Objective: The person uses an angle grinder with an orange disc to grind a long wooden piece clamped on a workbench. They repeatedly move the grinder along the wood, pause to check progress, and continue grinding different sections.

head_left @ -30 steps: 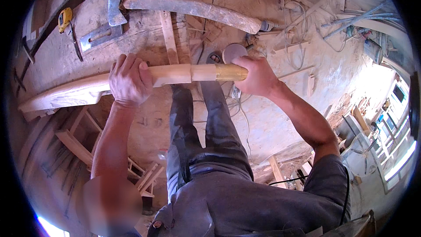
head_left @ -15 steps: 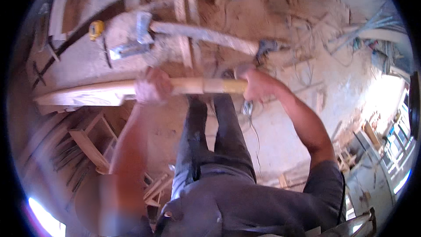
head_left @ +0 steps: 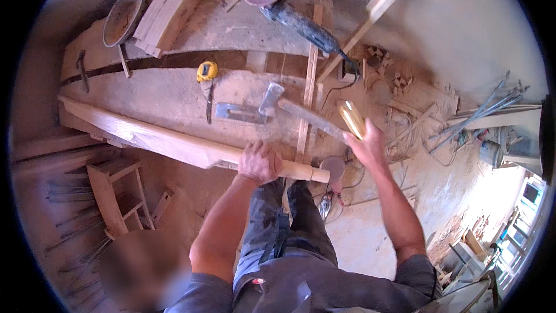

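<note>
My left hand (head_left: 260, 162) is closed over a long pale piece of wood (head_left: 174, 144) near its narrow rounded end, which steps down to a thinner tip. That wood lies along the near edge of the bench. Off to the right of the tip, my right hand (head_left: 369, 145) grips a shiny brass-coloured tube (head_left: 351, 119), held tilted and apart from the wood. A hammer (head_left: 307, 115) with a wooden handle lies on the bench, its handle end reaching my right fingers; whether they touch is unclear. Beside the hammer head rests a hand plane-like metal tool (head_left: 241, 112).
A yellow tape measure (head_left: 207, 71) sits on the bench (head_left: 156, 90). Farther back are an angle grinder (head_left: 304, 26) with a round disc, a bowl (head_left: 124, 16) and a curved wooden block (head_left: 176, 8). A wooden frame (head_left: 119, 197) stands at left; cables and offcuts litter the floor.
The brass-coloured tube, earlier around the wood's end, is now off it in my right hand, which has moved right and away. My left hand stays on the wood; the view has shifted.
</note>
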`<state>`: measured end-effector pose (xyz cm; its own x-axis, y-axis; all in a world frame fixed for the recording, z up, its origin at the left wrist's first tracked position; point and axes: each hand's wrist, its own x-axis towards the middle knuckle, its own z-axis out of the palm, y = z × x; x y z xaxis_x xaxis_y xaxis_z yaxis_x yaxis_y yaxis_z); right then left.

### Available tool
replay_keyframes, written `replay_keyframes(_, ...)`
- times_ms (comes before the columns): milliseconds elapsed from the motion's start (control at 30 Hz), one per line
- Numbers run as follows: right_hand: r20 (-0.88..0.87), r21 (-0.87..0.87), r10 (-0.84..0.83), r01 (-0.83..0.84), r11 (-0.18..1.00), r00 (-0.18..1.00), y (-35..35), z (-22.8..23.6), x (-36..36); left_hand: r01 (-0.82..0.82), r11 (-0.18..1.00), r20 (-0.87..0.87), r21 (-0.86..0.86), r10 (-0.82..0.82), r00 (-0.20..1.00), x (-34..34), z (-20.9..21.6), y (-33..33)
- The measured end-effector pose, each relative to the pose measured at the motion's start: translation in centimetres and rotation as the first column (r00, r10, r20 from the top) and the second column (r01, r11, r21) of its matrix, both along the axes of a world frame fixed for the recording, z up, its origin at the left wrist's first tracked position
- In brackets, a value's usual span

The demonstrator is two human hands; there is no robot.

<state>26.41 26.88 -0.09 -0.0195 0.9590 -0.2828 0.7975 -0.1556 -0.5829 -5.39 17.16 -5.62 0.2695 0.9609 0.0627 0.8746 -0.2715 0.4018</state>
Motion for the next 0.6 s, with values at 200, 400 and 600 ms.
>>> replay_keyframes(200, -0.164, -0.048, 0.027, -0.035, 0.998, 0.986, 10.8, -1.8, -18.6, -0.015, 0.998, 0.023, -0.056, 0.016, 1.0, -0.1, -0.1, -0.1)
replay_keyframes(400, -0.094, -0.016, -0.053, 0.052, 0.999, 0.994, 15.6, -3.9, -30.8, -0.021, 0.999, 0.095, -0.038, 0.024, 0.995, -0.2, 0.2, 0.1)
replay_keyframes(600, -0.147, 0.218, -0.13, 0.16, 0.963, 0.981, 23.1, -5.6, -36.0, 0.032, 0.978, 0.196, -0.206, 0.01, 0.981, -0.3, -0.3, -0.2)
